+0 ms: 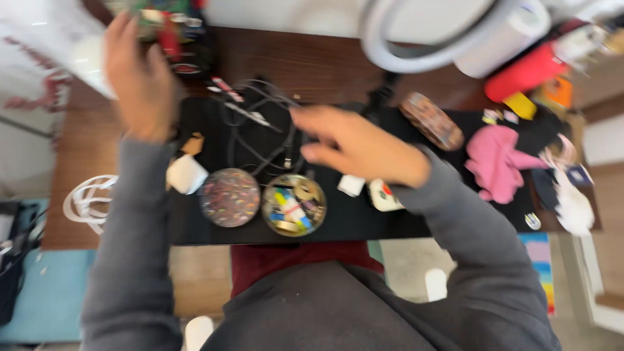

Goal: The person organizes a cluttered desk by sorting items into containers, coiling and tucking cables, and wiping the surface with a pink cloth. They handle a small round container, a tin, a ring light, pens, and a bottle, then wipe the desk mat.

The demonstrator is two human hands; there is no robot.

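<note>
Noted right hand (pixel 354 146) fingers spread, empty, just right of black cables (pixel 263 140); left hand (pixel 140 81) raised farther off, open.

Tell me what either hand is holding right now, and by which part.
Nothing clearly. The right hand hovers, fingers spread, over the black cables; the left hand is raised by a white sheet, too blurred to show any hold.

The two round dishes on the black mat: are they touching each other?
Cannot tell. In the blurred head view the two round dishes sit rim to rim, with no plain gap or contact.
</note>
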